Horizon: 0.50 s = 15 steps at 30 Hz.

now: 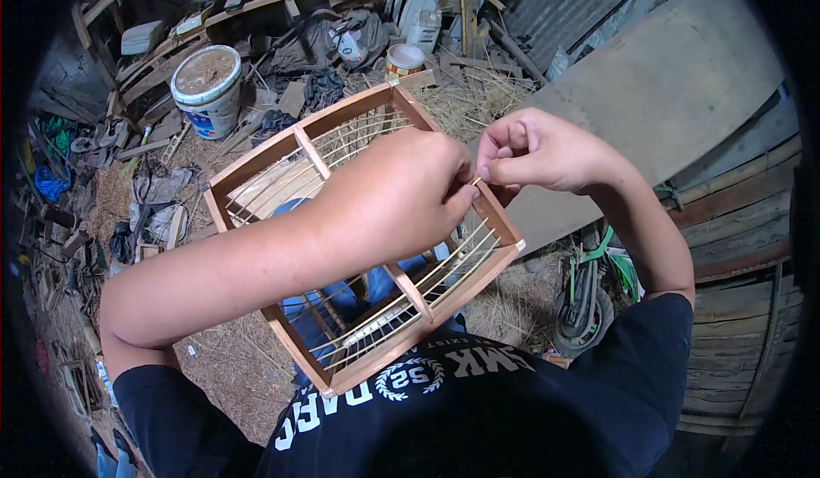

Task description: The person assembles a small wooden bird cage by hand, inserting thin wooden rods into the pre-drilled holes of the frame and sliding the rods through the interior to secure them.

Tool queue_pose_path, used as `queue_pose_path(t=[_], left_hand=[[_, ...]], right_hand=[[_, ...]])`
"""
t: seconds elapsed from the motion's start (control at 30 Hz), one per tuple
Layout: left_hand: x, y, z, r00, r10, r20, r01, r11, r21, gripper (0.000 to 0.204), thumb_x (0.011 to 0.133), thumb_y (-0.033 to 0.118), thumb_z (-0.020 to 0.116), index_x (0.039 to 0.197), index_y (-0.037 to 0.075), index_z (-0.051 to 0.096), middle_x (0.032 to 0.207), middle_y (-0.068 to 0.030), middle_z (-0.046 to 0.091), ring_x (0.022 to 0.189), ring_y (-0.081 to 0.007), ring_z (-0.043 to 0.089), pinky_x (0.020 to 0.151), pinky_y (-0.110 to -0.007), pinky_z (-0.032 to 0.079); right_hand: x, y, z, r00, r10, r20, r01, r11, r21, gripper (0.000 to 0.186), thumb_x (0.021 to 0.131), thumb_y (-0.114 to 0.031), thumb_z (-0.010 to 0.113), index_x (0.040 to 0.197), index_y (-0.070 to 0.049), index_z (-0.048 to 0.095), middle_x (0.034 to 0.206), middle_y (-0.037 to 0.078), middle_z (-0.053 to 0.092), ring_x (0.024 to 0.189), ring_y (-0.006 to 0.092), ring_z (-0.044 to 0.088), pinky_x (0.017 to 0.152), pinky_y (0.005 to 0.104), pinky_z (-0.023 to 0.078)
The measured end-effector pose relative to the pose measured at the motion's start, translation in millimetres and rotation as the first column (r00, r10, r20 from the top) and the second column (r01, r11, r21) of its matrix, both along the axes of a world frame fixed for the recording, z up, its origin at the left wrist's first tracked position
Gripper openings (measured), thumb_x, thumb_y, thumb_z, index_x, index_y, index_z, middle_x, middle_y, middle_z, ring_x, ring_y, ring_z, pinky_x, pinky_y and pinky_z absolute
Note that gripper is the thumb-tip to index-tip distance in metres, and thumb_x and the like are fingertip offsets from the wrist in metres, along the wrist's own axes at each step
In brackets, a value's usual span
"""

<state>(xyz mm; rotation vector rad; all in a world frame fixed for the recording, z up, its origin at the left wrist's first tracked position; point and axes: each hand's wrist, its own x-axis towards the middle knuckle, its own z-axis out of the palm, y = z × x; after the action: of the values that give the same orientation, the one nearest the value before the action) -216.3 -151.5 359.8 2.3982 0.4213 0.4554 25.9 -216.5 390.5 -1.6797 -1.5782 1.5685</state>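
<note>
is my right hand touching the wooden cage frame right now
Cannot tell. In the head view the right hand pinches a thin stick just above the wooden cage frame; any contact is hidden.

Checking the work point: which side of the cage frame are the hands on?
The wooden cage frame's right side rail; both hands pinch a thin stick there.

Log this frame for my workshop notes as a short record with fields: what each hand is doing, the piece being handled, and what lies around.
Piece: square wooden cage frame with thin slat bars, resting against the person's front
Left hand: over the frame's right rail, fingers pinched
Right hand: pinching a thin stick at that rail
Nearby: white bucket, small tin, long board
Ground: straw and wood scraps
</note>
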Motion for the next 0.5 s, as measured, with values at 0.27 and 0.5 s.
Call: queue_pose_path(t=[0.27, 0.5], left_hand=[[2.0, -2.7, -2.7, 1.000, 0.022, -0.021, -0.022, 1.000, -0.008, 0.018, 0.096, 0.015, 0.072, 0.095, -0.004, 0.075, 0.086, -0.0197, 0.078, 0.080, -0.0362, 0.077, 0.077, -0.045, 0.061], [2.2, -3.3, -5.2, 0.999, 0.032, -0.012, -0.031, 0.999, 0.027, 0.018, 0.096, 0.014, 0.072, 0.093, -0.003, 0.075, 0.085, -0.0191, 0.078, 0.079, -0.0354, 0.077, 0.076, -0.045, 0.060]], right_hand=[[-7.6, 7.2, 13.6, 0.997, 0.037, 0.067, -0.030, 0.995, -0.095, 0.013, 0.098, -0.017, 0.072, 0.099, -0.004, 0.069, 0.085, 0.000, 0.070, 0.075, 0.0095, 0.069, 0.067, 0.0288, 0.060], [0.1, 12.7, 11.6, 0.990, 0.094, 0.107, -0.084, 0.992, -0.095, 0.014, 0.096, -0.021, 0.073, 0.097, -0.008, 0.069, 0.078, -0.004, 0.065, 0.065, 0.0065, 0.060, 0.058, 0.0241, 0.047]])
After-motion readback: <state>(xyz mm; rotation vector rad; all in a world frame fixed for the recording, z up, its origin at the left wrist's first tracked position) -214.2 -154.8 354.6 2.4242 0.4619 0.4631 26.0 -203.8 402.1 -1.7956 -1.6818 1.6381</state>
